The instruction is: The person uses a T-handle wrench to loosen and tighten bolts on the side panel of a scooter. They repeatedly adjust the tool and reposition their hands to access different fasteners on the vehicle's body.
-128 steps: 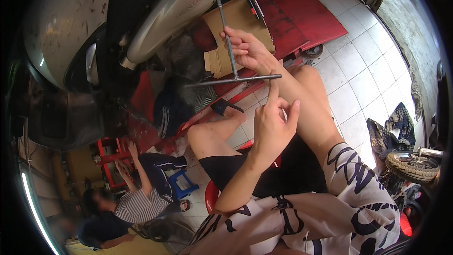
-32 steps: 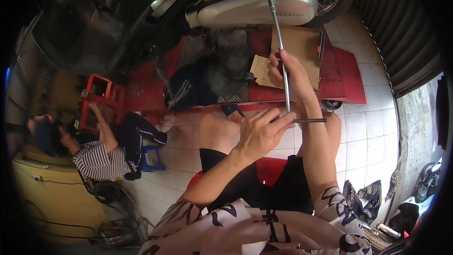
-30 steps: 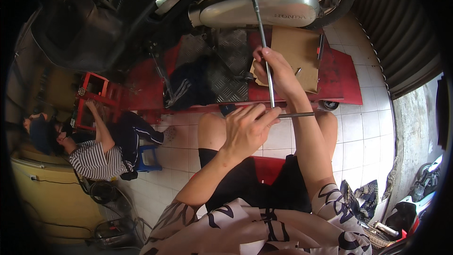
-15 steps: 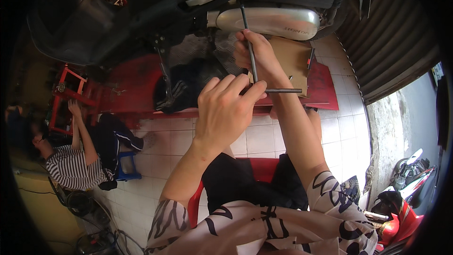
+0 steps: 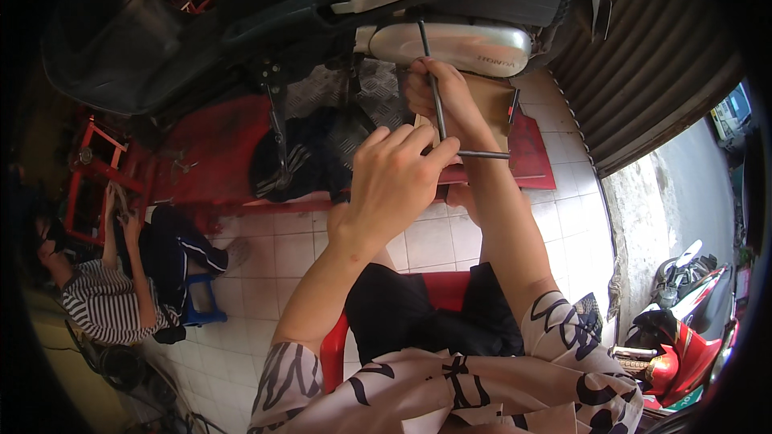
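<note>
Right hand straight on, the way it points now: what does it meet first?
The right hand would probably meet the silver, elongated, metallic-looking cover of the black scooter first, though depth is unclear.

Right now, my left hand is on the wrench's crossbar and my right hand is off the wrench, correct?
No, your right hand isn't off the wrench: the head view shows it on the shaft. Your left hand is indeed on the crossbar.
</note>
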Tool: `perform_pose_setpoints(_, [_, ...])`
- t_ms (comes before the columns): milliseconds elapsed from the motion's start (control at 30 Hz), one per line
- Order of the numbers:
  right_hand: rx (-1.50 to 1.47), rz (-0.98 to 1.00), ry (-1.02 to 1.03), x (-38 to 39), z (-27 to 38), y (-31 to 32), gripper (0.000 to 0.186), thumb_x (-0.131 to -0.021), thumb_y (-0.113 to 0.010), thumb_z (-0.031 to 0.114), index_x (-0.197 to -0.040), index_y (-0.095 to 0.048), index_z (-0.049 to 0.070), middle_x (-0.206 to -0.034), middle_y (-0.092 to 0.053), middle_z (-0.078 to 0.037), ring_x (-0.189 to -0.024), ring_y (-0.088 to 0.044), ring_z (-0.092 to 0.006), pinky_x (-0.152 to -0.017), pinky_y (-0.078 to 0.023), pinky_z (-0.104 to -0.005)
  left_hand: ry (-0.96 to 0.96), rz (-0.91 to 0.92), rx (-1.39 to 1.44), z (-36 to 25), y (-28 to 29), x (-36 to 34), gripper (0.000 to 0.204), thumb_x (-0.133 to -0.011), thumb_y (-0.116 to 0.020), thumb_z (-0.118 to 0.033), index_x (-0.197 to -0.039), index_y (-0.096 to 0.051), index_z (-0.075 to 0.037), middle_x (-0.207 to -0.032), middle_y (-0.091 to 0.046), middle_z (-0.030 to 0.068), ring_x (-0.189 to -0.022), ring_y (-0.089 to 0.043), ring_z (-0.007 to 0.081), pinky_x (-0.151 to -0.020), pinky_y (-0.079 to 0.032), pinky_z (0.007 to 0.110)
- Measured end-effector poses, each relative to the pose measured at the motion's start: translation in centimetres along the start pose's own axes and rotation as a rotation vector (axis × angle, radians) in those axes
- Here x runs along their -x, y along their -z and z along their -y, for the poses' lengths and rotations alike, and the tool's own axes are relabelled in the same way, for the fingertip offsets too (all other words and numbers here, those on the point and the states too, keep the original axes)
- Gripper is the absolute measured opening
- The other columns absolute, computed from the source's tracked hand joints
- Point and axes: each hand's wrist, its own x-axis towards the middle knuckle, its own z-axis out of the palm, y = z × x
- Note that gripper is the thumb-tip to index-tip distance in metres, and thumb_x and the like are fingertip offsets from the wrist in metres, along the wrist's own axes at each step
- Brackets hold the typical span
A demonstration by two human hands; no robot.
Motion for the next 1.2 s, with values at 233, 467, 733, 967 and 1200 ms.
perform_pose_setpoints(233, [-0.110,0.048,0.005,0.0,-0.2,-0.1,0.023,-0.099,-0.035,0.023,-0.081,-0.044,0.012,-0.059,-0.037,0.002,-0.047,-0.026,-0.0086,-0.042,-0.022,-0.0254,-0.164,0.265,-0.131,0.4,2.4,-1.9,0.007,-0.073,-0.068,-0.014,-0.079,-0.068,-0.014,-0.068,-0.055,0.0001,-0.069,-0.057,0.0159,-0.062,-0.042,0.030])
perform_pose_setpoints(467, [-0.387,0.046,0.038,-0.4,-0.5,-1.1,0.019,-0.099,-0.038,0.023,-0.083,-0.042,0.013,-0.058,-0.034,0.003,-0.050,-0.027,-0.0099,-0.043,-0.023,-0.0257,-0.341,0.486,-0.370,0.0,3.3,-4.1,0.004,-0.073,-0.067,-0.017,-0.073,-0.065,-0.013,-0.068,-0.061,0.0024,-0.073,-0.061,0.0160,-0.070,-0.045,0.029])
perform_pose_setpoints(733, [-0.382,-0.028,0.058,-0.3,0.0,-1.7,0.021,-0.099,-0.038,0.023,-0.082,-0.041,0.013,-0.056,-0.031,0.003,-0.046,-0.026,-0.0094,-0.040,-0.021,-0.0255,-0.437,0.305,-0.393,0.6,2.8,-4.2,0.022,-0.076,-0.068,-0.037,-0.069,-0.063,-0.016,-0.065,-0.059,-0.0003,-0.068,-0.060,0.0135,-0.063,-0.044,0.025])
perform_pose_setpoints(967, [-0.132,-0.107,0.102,-1.0,0.8,-4.8,0.019,-0.099,-0.041,0.024,-0.084,-0.045,0.012,-0.056,-0.029,0.006,-0.045,-0.022,-0.0058,-0.042,-0.018,-0.0233,0.052,-0.250,-0.047,0.9,0.9,-1.8,0.025,-0.082,-0.070,-0.031,-0.070,-0.057,-0.013,-0.058,-0.054,0.0002,-0.052,-0.056,0.0190,-0.044,-0.039,0.029])
perform_pose_setpoints(1200, [-0.671,0.378,-0.018,-0.1,-1.8,-0.3,0.025,-0.098,-0.050,0.032,-0.094,-0.051,0.008,-0.061,-0.037,0.004,-0.051,-0.033,-0.0069,-0.042,-0.026,-0.0226,0.371,-0.202,0.409,-1.2,-1.4,-0.7,0.014,-0.094,-0.055,-0.016,-0.086,-0.058,-0.004,-0.058,-0.054,0.0110,-0.049,-0.057,0.0262,-0.045,-0.039,0.030])
